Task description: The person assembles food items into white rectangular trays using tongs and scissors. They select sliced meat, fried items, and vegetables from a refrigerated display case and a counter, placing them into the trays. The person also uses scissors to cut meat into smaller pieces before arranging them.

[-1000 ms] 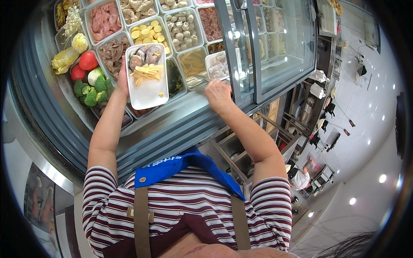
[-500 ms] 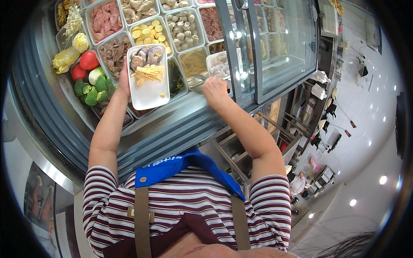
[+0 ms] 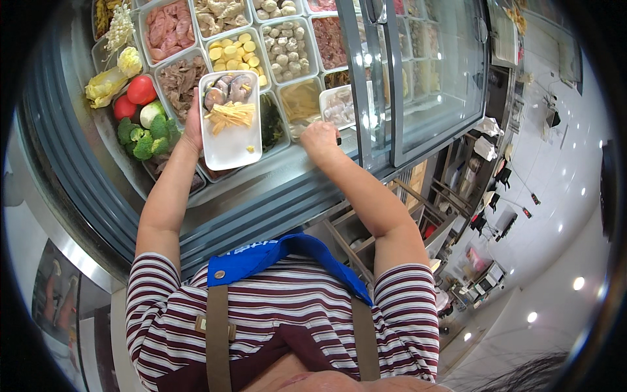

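My left hand (image 3: 194,128) grips the left edge of a white rectangular tray (image 3: 232,153). Dark-skinned, pale-fleshed slices (image 3: 228,90) lie at the tray's far end, with a heap of pale yellow strips (image 3: 230,115) in its middle. A small yellow bit (image 3: 250,149) sits alone closer to me. My right hand (image 3: 320,139) is closed around a utensil whose dark handle end (image 3: 339,141) shows beside the palm; its working end is hidden. This hand is at the near edge of a tub of yellowish strips in liquid (image 3: 301,98).
Tubs of yellow rounds (image 3: 234,53), greyish balls (image 3: 285,51) and brown meat slices (image 3: 182,86) surround the tray. Tomatoes (image 3: 140,90) and broccoli (image 3: 145,138) sit at left. A framed sliding glass door (image 3: 437,98) stands right of my right hand. The case's ridged front rail (image 3: 261,202) runs below my forearms.
My right hand has shifted slightly nearer to me and left, and the utensil's metal part has gone out of sight. The tray stays in my left hand; the whole view has shifted a little.
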### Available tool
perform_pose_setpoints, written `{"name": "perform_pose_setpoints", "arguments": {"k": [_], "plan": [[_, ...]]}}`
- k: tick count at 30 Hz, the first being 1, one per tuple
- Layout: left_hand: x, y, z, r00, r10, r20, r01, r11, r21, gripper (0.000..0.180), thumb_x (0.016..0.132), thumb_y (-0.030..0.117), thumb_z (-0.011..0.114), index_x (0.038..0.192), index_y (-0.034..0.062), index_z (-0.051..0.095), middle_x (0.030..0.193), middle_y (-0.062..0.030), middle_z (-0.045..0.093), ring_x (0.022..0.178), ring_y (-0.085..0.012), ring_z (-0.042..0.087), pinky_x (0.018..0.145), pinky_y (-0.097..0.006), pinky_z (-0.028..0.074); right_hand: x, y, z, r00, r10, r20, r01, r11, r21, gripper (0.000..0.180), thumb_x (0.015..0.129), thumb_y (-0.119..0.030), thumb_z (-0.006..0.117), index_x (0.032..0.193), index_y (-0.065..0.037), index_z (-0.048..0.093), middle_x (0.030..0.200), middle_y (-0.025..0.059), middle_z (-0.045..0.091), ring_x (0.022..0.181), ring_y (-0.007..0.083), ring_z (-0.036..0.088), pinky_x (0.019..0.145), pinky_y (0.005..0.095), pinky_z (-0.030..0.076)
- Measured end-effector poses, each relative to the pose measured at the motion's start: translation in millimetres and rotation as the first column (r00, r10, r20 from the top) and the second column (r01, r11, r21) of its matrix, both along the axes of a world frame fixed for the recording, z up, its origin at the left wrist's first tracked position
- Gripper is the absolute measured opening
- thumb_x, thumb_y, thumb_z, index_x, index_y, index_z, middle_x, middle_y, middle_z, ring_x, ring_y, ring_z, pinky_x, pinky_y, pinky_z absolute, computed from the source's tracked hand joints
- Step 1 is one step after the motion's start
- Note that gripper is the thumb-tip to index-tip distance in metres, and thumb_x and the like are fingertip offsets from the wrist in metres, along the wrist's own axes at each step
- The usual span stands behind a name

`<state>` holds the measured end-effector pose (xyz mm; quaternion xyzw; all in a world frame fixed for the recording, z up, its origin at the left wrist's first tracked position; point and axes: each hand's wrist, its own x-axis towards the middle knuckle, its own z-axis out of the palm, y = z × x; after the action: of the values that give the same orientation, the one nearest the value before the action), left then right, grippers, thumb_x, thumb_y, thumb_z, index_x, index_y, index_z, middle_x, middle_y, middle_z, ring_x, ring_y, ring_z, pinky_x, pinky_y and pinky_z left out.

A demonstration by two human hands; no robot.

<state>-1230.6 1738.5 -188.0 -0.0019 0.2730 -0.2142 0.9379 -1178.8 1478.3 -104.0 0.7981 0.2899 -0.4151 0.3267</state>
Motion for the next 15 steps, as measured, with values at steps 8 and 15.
{"name": "perform_pose_setpoints", "arguments": {"k": [8, 15], "plan": [[-2, -4, -7, 1.0, 0.002, 0.019, -0.002, 1.0, 0.001, 0.076, 0.087, 0.065, 0.038, 0.135, 0.0065, 0.04, 0.131, -0.0186, 0.048, 0.116, -0.0349, 0.05, 0.101, -0.047, 0.039, 6, 9, -8, 0.991, 0.128, -0.027, -0.126, 0.991, 0.052, 0.019, 0.076, -0.016, 0.061, 0.09, -0.008, 0.071, 0.094, 0.0118, 0.067, 0.09, 0.0321, 0.064, 0.058, 0.0544, 0.05], [-1, -2, 0, 0.999, -0.014, 0.037, 0.015, 0.999, -0.039, 0.076, 0.087, 0.066, 0.037, 0.135, 0.0069, 0.04, 0.132, -0.0187, 0.047, 0.117, -0.0342, 0.05, 0.101, -0.047, 0.039, 39, -8, -9, 0.99, 0.085, -0.112, -0.066, 0.984, 0.167, 0.02, 0.082, -0.016, 0.055, 0.092, -0.014, 0.072, 0.097, 0.0067, 0.069, 0.094, 0.0285, 0.064, 0.069, 0.0571, 0.049]]}}
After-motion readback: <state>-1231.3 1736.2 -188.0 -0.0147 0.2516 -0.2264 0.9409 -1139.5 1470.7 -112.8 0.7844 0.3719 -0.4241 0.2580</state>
